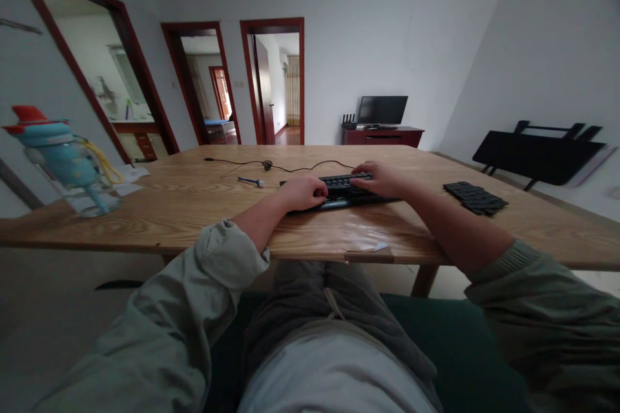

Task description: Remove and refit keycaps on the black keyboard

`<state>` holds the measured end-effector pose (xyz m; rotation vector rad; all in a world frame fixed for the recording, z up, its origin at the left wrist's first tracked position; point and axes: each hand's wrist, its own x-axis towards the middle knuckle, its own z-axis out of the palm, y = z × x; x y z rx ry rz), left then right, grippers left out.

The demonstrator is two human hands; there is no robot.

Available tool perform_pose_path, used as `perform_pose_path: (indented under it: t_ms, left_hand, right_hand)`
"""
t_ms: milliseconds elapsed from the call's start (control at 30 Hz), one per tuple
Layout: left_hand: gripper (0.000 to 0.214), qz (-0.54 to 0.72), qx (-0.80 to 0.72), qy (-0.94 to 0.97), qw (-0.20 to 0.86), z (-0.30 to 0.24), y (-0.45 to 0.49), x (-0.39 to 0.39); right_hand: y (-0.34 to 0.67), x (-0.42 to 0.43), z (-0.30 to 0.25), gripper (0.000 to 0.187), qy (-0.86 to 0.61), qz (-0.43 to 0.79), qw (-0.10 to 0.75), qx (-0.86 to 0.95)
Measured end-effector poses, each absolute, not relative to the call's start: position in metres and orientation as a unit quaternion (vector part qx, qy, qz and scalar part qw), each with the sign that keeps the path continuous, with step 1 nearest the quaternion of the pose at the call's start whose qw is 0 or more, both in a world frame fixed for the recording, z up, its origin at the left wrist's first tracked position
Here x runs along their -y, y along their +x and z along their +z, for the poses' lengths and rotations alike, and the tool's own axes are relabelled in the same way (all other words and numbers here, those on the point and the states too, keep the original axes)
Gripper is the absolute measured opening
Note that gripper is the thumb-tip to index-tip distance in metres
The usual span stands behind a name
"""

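A black keyboard (341, 187) lies on the wooden table (194, 206), its cable (290, 168) running back and left. My left hand (304, 192) rests curled on the keyboard's left end. My right hand (380, 177) lies over its right half, fingers bent onto the keys. Whether either hand grips the keyboard or a key is unclear. A pile of loose black keycaps (475, 197) lies to the right of my right forearm. A small blue-handled tool (250, 181) lies left of the keyboard.
A blue water bottle (68, 158) with a red cap stands at the table's left edge, beside some papers (130, 175). A folded black table (540, 155) leans on the right wall. A monitor (382, 110) sits on a far cabinet. Open doorways are behind.
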<state>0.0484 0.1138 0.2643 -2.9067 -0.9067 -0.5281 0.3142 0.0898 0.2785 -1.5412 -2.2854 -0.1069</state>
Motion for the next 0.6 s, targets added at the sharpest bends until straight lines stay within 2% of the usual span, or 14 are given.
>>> perform_pose_path:
  t_ms: [167, 233, 333, 433, 533, 600]
  left_hand:
    - [0.026, -0.175, 0.305, -0.936, 0.000, 0.274, 0.038, -0.126]
    - [0.033, -0.170, 0.315, -0.934, -0.025, 0.279, 0.035, -0.134]
    - [0.043, -0.155, 0.321, -0.934, -0.029, 0.281, 0.032, -0.144]
    - [0.042, -0.145, 0.324, -0.935, -0.028, 0.278, 0.037, -0.143]
    - [0.038, -0.187, 0.315, -0.929, -0.058, 0.280, 0.043, -0.130]
    - [0.040, -0.253, 0.305, -0.910, -0.119, 0.288, 0.044, -0.122]
  right_hand:
    - [0.395, -0.102, 0.271, 0.042, -0.692, -0.010, 0.272, 0.669]
    - [0.418, -0.111, 0.269, 0.045, -0.729, -0.016, 0.253, 0.636]
    - [0.434, -0.127, 0.268, 0.053, -0.769, -0.004, 0.168, 0.617]
    - [0.438, -0.137, 0.263, 0.062, -0.770, 0.025, 0.106, 0.628]
    - [0.440, -0.133, 0.256, 0.073, -0.765, 0.023, 0.107, 0.634]
    - [0.441, -0.124, 0.254, 0.078, -0.769, 0.026, 0.124, 0.627]
